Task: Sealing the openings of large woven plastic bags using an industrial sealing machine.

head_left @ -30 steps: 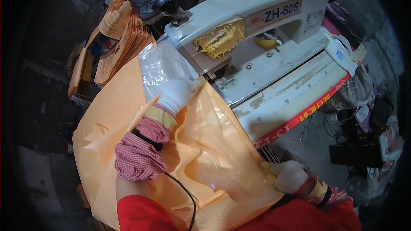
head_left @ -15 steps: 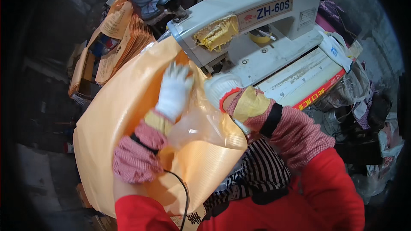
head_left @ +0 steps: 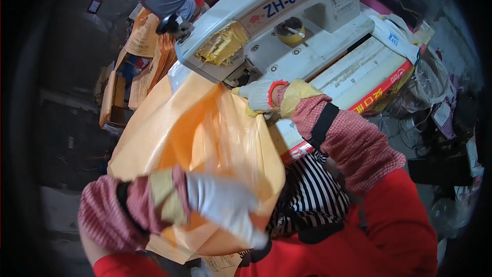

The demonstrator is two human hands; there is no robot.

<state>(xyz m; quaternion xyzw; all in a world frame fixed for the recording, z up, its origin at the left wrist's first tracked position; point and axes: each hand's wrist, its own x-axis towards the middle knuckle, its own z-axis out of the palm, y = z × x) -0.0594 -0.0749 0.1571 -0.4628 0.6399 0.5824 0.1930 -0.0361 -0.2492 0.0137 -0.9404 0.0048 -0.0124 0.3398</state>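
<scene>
Left hand (head_left: 220, 208) blurred, grip unclear, on orange bag (head_left: 169, 133), right hand (head_left: 259, 96) pinching bag's top edge beside machine (head_left: 266, 20)

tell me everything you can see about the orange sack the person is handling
The orange sack looks like woven plastic with a clear, shiny liner showing at its open mouth. It is large, limp and creased, held up in front of the person. Its top edge reaches the head of the white sewing machine. The right hand, in a white glove, grips that edge; the left hand, blurred, presses on the lower part.
</scene>
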